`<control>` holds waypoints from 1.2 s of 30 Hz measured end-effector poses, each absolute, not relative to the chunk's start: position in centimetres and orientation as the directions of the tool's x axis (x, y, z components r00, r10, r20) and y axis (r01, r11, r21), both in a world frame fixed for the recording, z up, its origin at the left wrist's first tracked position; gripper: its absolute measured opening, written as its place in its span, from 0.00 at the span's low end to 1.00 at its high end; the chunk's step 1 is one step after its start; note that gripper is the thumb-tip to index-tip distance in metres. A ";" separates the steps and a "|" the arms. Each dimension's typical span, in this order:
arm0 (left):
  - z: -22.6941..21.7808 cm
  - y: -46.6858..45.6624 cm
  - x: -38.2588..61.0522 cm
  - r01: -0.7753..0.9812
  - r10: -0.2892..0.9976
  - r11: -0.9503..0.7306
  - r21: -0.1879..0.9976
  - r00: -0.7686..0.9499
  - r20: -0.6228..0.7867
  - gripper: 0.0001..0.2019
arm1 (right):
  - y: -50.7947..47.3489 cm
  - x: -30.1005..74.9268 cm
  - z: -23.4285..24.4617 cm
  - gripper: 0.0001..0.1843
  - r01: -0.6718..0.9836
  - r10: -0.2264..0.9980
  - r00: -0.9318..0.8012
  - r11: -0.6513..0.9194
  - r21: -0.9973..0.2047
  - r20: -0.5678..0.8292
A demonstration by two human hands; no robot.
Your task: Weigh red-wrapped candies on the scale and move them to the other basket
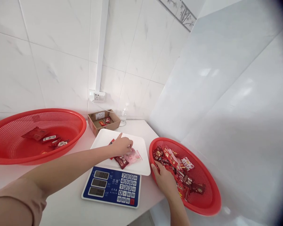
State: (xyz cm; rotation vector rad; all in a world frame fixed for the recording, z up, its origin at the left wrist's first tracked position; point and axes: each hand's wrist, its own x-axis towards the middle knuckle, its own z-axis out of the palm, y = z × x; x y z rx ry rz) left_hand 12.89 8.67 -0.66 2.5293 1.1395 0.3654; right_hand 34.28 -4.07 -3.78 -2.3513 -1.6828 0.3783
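My left hand (121, 146) reaches over the white weighing tray (101, 146) of a digital scale (112, 186). Its fingers are curled down onto a pink snack packet (135, 157); the fingertips are partly hidden. Beside that packet lies a dark red snack packet (121, 161), and a red packet (111, 142) shows partly behind the hand. My right hand (163, 179) is closed on the near left rim of a red plastic basket (212, 197). Inside this tilted basket are many red and pink snack packets (176, 166).
A larger red basket (77, 135) at the left holds several packets. Behind the tray, a cardboard box (94, 121) contains a few small packets. A clear plastic bottle (124, 113) stands near the wall socket (97, 96). The white table's (66, 194) edge runs below the right basket.
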 end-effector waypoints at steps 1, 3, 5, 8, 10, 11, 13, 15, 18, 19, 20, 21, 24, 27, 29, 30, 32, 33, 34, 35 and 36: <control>-0.6 8.7 12.7 0.664 0.750 -0.625 0.411 0.657 0.079 0.14 | -4.1 34.3 -3.8 0.30 0.890 0.948 0.308 -0.316 -0.327 -0.078; -0.5 8.6 12.3 0.653 0.739 -0.629 0.421 0.670 0.065 0.14 | -4.2 34.3 -3.8 0.30 0.891 0.947 0.311 -0.320 -0.322 -0.080; -0.4 8.4 11.6 0.645 0.733 -0.633 0.429 0.677 0.065 0.13 | -4.2 34.2 -3.7 0.30 0.890 0.945 0.316 -0.325 -0.320 -0.082; 0.1 7.5 10.0 0.623 0.709 -0.653 0.431 0.702 0.058 0.12 | -4.4 34.1 -3.7 0.30 0.884 0.944 0.321 -0.329 -0.331 -0.080; 0.4 6.6 8.8 0.592 0.671 -0.681 0.430 0.740 0.044 0.11 | -4.4 34.1 -3.6 0.29 0.886 0.945 0.316 -0.324 -0.331 -0.081; 0.5 6.2 8.2 0.573 0.648 -0.698 0.429 0.761 0.038 0.11 | -4.4 34.1 -3.6 0.29 0.887 0.946 0.314 -0.323 -0.330 -0.082; 0.4 5.4 7.2 0.544 0.612 -0.726 0.420 0.790 0.036 0.13 | -4.4 34.2 -3.6 0.29 0.887 0.947 0.311 -0.320 -0.331 -0.082; 0.0 5.1 6.6 0.534 0.600 -0.742 0.404 0.798 0.047 0.16 | -4.3 34.3 -3.6 0.30 0.883 0.945 0.316 -0.324 -0.340 -0.080; -0.9 5.2 6.3 0.533 0.599 -0.752 0.387 0.798 0.065 0.15 | -4.3 34.4 -3.8 0.30 0.879 0.943 0.323 -0.328 -0.346 -0.074; -1.1 5.2 6.3 0.531 0.597 -0.755 0.386 0.799 0.068 0.14 | -4.3 34.4 -3.8 0.30 0.878 0.942 0.326 -0.331 -0.345 -0.076; -1.3 5.3 6.4 0.529 0.595 -0.757 0.385 0.801 0.069 0.13 | -4.3 34.4 -3.8 0.30 0.878 0.942 0.328 -0.333 -0.344 -0.077; -1.5 5.3 6.5 0.526 0.592 -0.759 0.383 0.803 0.070 0.12 | -4.4 34.3 -3.7 0.30 0.879 0.942 0.326 -0.333 -0.342 -0.077; -1.6 5.1 6.8 0.526 0.592 -0.764 0.374 0.802 0.082 0.12 | -4.4 34.3 -3.6 0.30 0.884 0.945 0.319 -0.325 -0.335 -0.074; -1.5 4.9 7.0 0.553 0.622 -0.752 0.359 0.776 0.108 0.17 | -4.3 34.3 -3.6 0.29 0.887 0.947 0.313 -0.318 -0.335 -0.070; -1.5 5.1 7.1 0.584 0.653 -0.733 0.348 0.747 0.122 0.18 | -4.3 34.3 -3.7 0.30 0.885 0.944 0.321 -0.327 -0.333 -0.074; -1.5 5.2 7.1 0.602 0.670 -0.722 0.342 0.732 0.126 0.18 | -4.3 34.4 -3.8 0.30 0.883 0.942 0.326 -0.333 -0.332 -0.077; -1.7 5.6 7.1 0.638 0.704 -0.695 0.330 0.697 0.135 0.15 | -4.3 34.4 -3.8 0.30 0.881 0.941 0.330 -0.336 -0.332 -0.078; -1.8 5.8 7.1 0.656 0.721 -0.681 0.325 0.678 0.142 0.14 | -4.3 34.4 -3.9 0.30 0.882 0.942 0.327 -0.333 -0.333 -0.076; -1.9 6.0 7.1 0.672 0.736 -0.668 0.320 0.660 0.150 0.14 | -4.3 34.4 -3.9 0.30 0.884 0.943 0.323 -0.329 -0.333 -0.074; -2.0 6.1 7.1 0.683 0.747 -0.658 0.316 0.646 0.157 0.15 | -4.3 34.4 -3.9 0.30 0.886 0.945 0.319 -0.325 -0.332 -0.072; -2.1 6.1 7.1 0.688 0.750 -0.655 0.312 0.641 0.160 0.16 | -4.3 34.4 -3.8 0.30 0.887 0.946 0.315 -0.320 -0.332 -0.070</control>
